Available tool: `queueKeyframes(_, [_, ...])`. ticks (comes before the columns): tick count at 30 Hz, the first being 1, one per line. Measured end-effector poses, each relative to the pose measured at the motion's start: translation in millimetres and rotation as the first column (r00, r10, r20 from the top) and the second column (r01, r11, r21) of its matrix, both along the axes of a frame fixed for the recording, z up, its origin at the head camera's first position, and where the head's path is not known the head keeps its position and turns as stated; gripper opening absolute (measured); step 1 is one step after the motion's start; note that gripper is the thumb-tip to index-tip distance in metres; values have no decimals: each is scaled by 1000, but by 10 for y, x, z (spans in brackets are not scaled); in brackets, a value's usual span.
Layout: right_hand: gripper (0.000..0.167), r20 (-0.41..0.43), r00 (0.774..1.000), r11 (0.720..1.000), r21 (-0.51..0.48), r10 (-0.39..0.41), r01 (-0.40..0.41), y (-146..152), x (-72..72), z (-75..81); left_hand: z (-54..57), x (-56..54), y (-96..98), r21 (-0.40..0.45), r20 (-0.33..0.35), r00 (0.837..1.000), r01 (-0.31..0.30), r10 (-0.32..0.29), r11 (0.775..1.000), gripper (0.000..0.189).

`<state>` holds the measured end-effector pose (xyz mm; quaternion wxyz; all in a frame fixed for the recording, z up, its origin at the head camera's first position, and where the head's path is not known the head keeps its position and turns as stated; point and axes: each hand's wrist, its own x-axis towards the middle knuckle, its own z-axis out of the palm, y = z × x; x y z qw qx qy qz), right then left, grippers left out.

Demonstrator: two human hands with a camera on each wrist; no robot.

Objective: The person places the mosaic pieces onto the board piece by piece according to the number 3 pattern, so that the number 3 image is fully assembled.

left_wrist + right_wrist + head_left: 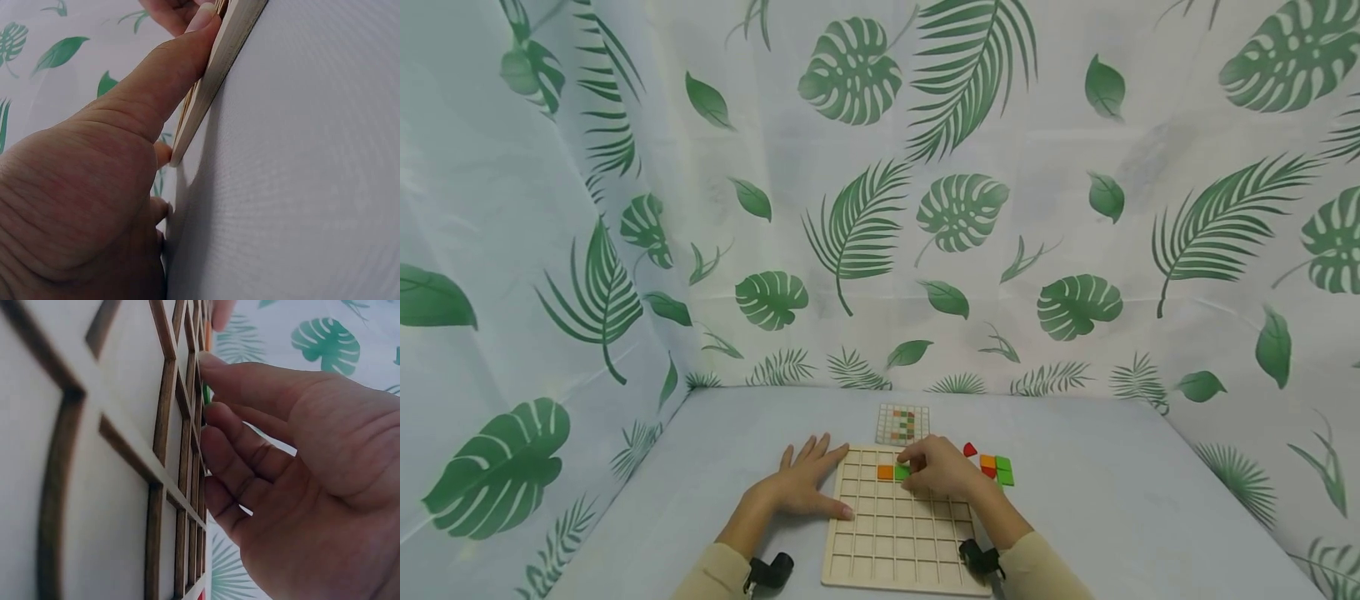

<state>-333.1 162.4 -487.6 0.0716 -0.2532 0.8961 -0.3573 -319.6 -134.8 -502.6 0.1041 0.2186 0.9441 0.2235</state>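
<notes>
Pinching a green tile on a gridded board, with thumb and index of the right hand set at opposite sides of it and the remaining right fingers bent close alongside; steadying the board, by the look of it, with the left hand, fingers spread at the far left corner and thumb resting on the left rim.

Filled so far, as far as visible: one cell immediately left of the right fingertips, with an orange tile lying in place; next to it, directly under the pinch, the green tile, impossible to tell whether fully seated; left bare, all cells in view between the right fingers and the near edge; partly hidden behind the right hand, some cells to its right.

Lying on the desk to the right of the right fingers, just past the back of the hand: loose tiles in red, orange and green; just beyond the right fingers, past the board's far edge: a card with many more coloured squares; judging by that, barely begun, with most placing left.
</notes>
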Motion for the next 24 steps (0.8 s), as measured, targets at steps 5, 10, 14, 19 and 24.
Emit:
queueKeyframes(5, [29,-70,997,999,-23,-30,28,21,10,10,-4,-1,5,4,-4,1000,1,-1,1000,113])
queueKeyframes(10, [29,-186,976,991,-90,-112,97,75,16,39,4,14,10,8,-13,1000,-2,2,1000,114])
queueKeyframes(14, [32,-206,964,983,-113,-167,146,120,23,53,11,24,13,14,-6,1000,-4,4,1000,113])
queueKeyframes(19, [34,-218,959,979,-123,-184,160,183,35,71,15,30,16,13,-5,1000,-4,4,1000,113])
queueKeyframes(24, [35,-209,951,970,-138,-227,202,278,41,85,17,30,20,10,-9,1000,-8,8,1000,113])
